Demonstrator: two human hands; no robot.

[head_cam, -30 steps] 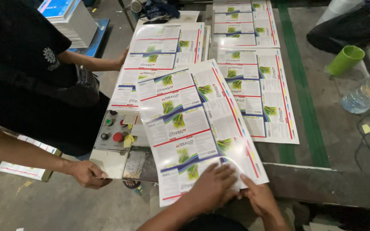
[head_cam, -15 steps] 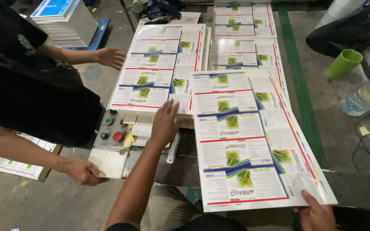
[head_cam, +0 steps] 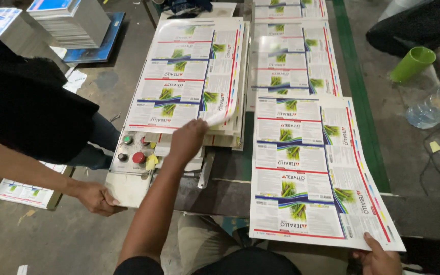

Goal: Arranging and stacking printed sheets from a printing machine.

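Observation:
My left hand [head_cam: 187,140] reaches to the near right corner of a stack of printed sheets [head_cam: 189,76] and pinches the curled-up corner of the top sheet. My right hand [head_cam: 380,254] grips the near edge of a single large printed sheet [head_cam: 306,168]. This sheet lies flat on the right side of the workbench and overhangs the front edge. Both sheets show repeated white label panels with green plant pictures and red lines.
A co-worker in a black top stands at the left, one hand [head_cam: 95,196] on the edge of a control box [head_cam: 131,155] with red and green buttons. More printed sheets [head_cam: 291,56] lie behind. A green cup [head_cam: 411,63] and plastic bottle [head_cam: 436,104] sit at the right.
The large sheet, held tilted with both hands a second ago, now lies flat on the right. My left hand let go and moved to the stack's corner. The co-worker's far hand has withdrawn.

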